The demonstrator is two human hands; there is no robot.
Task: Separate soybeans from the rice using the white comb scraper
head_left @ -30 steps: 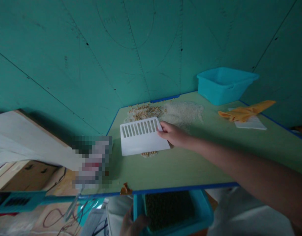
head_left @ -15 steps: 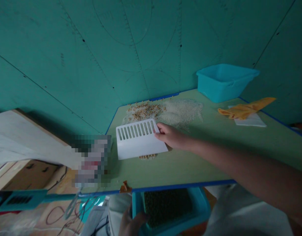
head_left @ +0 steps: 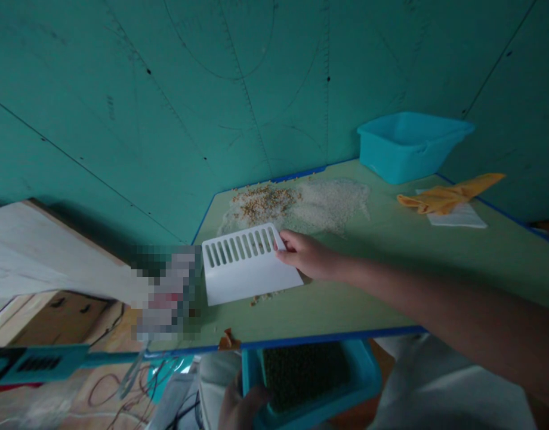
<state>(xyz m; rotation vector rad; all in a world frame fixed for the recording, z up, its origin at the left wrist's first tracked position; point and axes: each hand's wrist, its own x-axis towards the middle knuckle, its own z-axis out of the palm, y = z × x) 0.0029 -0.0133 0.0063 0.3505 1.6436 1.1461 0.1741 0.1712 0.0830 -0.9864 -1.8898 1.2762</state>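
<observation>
My right hand (head_left: 305,255) grips the right edge of a white slotted scraper (head_left: 247,264) that stands on the green table (head_left: 391,269). A few yellow-brown grains (head_left: 263,297) lie at its near edge. Farther back a pile of brown grains (head_left: 261,202) lies beside a spread of white rice (head_left: 330,202). Below the table's front edge my left hand (head_left: 241,405) holds the left rim of a blue tray (head_left: 366,373) filled with dark green grains.
An empty blue tub (head_left: 409,146) stands at the back right, with an orange cloth (head_left: 449,194) on a white sheet (head_left: 457,218) beside it. Teal walls close the back and the right side. A wooden board (head_left: 46,251) and cables (head_left: 117,388) lie to the left.
My right hand has dragged the scraper nearer and to the left, towards the table's front edge. The grains at its near edge have spread thinner. My left hand still holds the blue tray.
</observation>
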